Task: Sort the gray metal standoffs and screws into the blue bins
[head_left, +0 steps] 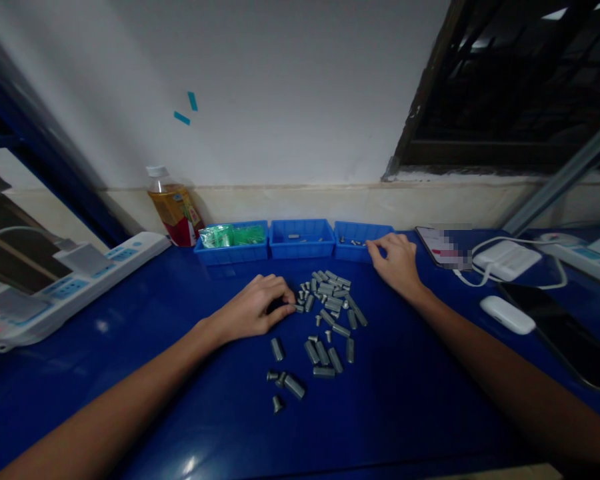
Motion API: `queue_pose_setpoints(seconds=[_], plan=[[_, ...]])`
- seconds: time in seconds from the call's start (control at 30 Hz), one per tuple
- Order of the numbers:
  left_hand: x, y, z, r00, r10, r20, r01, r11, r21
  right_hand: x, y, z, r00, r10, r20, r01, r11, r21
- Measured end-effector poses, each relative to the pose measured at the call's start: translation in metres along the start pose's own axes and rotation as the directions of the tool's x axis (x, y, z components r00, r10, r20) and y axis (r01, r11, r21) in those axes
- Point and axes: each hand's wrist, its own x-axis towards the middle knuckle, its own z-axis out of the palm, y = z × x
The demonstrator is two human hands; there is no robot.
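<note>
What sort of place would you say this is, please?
Probably a small workshop bench for sorting parts: loose metal studs lie on a blue table, three blue bins stand along the wall, and a power strip lies at the left.

White wall, dimly lit, bearing two teal tape strips; beige band along its foot, meeting the glossy blue tabletop; dark window at upper right, brown-framed, bright lamps showing in its top corner; blue frame slanting at left; grey metal strut slanting at right; pale glints on the tabletop's near edge.
</note>
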Motion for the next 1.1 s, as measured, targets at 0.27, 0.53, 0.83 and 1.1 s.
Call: queue_pose_setpoints(seconds=[0.27,0.53,0.83,1.1], plan=[[0.000,0.001,0.000,1.000,0.005,-0.005,-0.004,0.999,0.039,-0.001,0.000,-0.001,0.999,-0.037,-0.014,0.037,0.999,-0.020],[0.004,0.016,0.001,0.978,-0.103,-0.183,0.084,0.990,-0.111,-0.029,-0.067,-0.037,0.936,-0.352,0.018,0.348,0.930,0.120],[0.005,0.046,0.009,0.959,-0.148,-0.242,0.079,0.959,-0.272,-0.064,-0.120,-0.050,0.790,-0.613,0.008,0.563,0.731,0.386],[0.005,0.049,0.011,0.965,-0.108,-0.241,0.062,0.979,-0.192,-0.067,-0.120,-0.046,0.788,-0.615,-0.034,0.575,0.715,0.397]])
